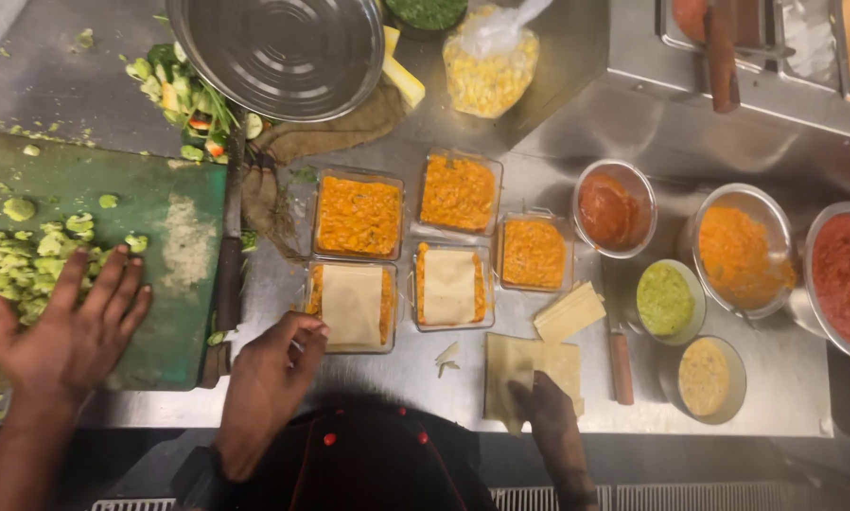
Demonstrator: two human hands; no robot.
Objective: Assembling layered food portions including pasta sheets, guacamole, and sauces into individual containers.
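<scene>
Being touched at near-left corner by left hand [271, 364] (fingers curled, grip unclear): clear container [313, 284], pale square sheet [352, 305] lying over orange filling. Right hand [546, 402] being rested flat on sheet stack [519, 364], fingertips hard to make out.

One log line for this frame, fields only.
left hand: at pasta sheet in near-left tray | right hand: on loose sheets on counter | other person's hand: flat on green board
</scene>
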